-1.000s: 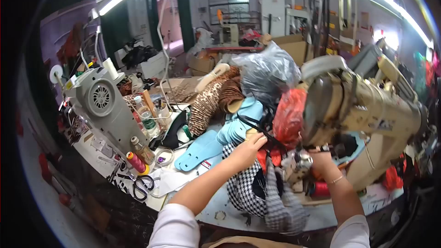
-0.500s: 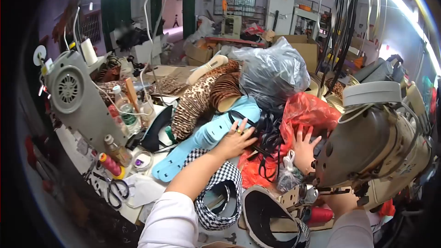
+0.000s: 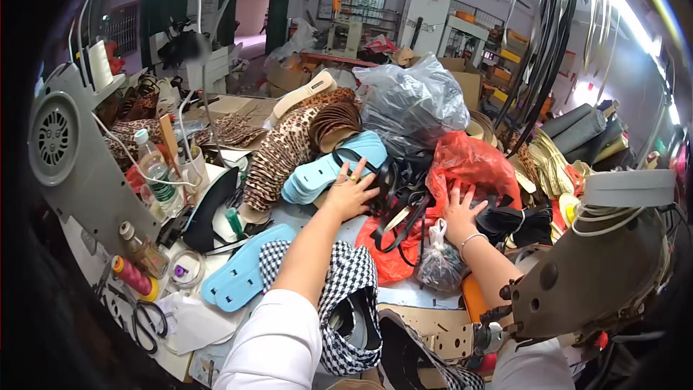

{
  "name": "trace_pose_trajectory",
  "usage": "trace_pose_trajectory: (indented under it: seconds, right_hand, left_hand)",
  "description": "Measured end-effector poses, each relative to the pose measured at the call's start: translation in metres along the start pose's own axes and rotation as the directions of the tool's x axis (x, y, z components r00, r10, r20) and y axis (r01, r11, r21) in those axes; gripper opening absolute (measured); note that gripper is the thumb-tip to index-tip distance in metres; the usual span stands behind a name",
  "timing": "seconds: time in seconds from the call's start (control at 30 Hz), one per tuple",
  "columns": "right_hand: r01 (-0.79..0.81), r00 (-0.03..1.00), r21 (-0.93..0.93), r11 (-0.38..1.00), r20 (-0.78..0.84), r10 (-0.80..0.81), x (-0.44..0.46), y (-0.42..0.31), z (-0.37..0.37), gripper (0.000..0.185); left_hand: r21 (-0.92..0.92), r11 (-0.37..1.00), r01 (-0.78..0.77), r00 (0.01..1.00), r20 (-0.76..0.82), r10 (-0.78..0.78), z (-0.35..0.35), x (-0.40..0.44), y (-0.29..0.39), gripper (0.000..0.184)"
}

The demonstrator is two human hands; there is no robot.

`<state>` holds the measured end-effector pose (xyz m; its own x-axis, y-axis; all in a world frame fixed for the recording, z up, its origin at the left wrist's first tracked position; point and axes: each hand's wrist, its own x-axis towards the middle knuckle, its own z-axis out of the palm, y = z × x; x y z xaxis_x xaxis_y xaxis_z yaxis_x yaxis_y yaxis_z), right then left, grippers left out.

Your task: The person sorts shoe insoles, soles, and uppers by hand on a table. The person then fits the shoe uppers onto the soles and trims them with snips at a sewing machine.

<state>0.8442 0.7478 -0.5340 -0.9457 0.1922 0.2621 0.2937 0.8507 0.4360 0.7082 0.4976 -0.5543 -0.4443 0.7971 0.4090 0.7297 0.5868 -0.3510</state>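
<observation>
Counter (image 3: 411, 295): pale surface, thickly covered, a few bare patches showing.

Left hand (image 3: 350, 191): grip released, fingers spread; rests against the near right end of the upper blue stack. Ring on one finger.

Right hand (image 3: 463, 217): grip likewise released, fingers splayed flat on the red plastic bag. Bracelet (image 3: 473, 237) at the wrist.

Blue stack (image 3: 314, 177): flat, sole-shaped pieces, layered and leaning, left of centre, with a dark loop over the end by the left fingers.

Lower blue pieces (image 3: 242, 271): sole-shaped, slotted, lying flat nearer the wearer, left of the forearm.

Red plastic bag (image 3: 473, 162): crumpled, spread beneath the right hand and toward the black straps.

Black straps (image 3: 401, 195): tangled heap between the two hands.

Knotted clear bag (image 3: 439, 267): dark contents, just beside the right wrist.

Tied black bundle (image 3: 512, 224): right of the right hand.

Houndstooth band (image 3: 343, 282): black and white, curled, beside the left forearm.

Leopard-print stack (image 3: 278, 166) and brown stack (image 3: 336, 126): adjoining, behind the blue.

Grey plastic bag (image 3: 415, 97): bulky, behind the straps.

Sewing machine (image 3: 599, 267): right foreground, over the right forearm.

Scissors (image 3: 148, 325), pink thread spool (image 3: 133, 278): left edge, near one another.
</observation>
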Motion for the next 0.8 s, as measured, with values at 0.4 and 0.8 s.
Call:
trace_pose_trajectory:
  seconds: [0.4,0.8]
  right_hand:
    - [0.121,0.975,0.102,0.987,-0.201,-0.099,-0.021,-0.002,-0.023,0.062]
    - [-0.175,0.863,0.8,0.573,-0.156,0.481,-0.101,0.122,-0.06,0.023]
  left_hand:
    - [-0.309,0.949,0.056,0.998,0.008,-0.056,-0.019,-0.017,0.019,0.038]
    - [-0.491,0.832,-0.259,0.951,0.022,0.31,-0.044,-0.008,0.106,0.062]
